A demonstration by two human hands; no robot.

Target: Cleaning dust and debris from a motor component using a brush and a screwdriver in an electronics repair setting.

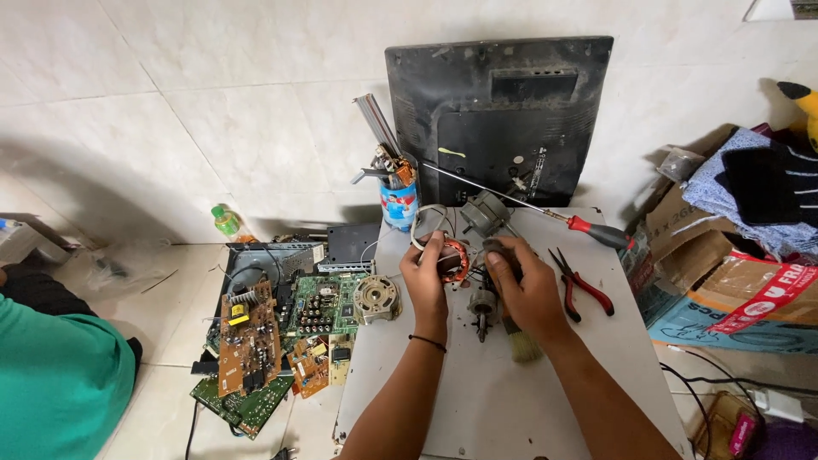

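While left hand (426,271) grips copper-wound stator (455,260) on white board (511,400), right hand (521,285) clenches brush (520,341), bristles down. Motor already apart: rotor (482,308), end housing (377,298), second housing (486,213) lie separate. Reassembly not done.

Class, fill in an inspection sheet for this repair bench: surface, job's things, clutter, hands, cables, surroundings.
Surface: grey board on tiled floor, dusty.
Job's things: copper-wound stator in left hand; brush in right hand; rotor lying beneath.
Clutter: red pliers, screwdriver, motor part, tool can.
Hands: both fingers closed on their things.
Cables: white loop behind stator; black cables at right.
Surroundings: circuit boards, monitor back, cardboard boxes, green bottle, a person's green sleeve.
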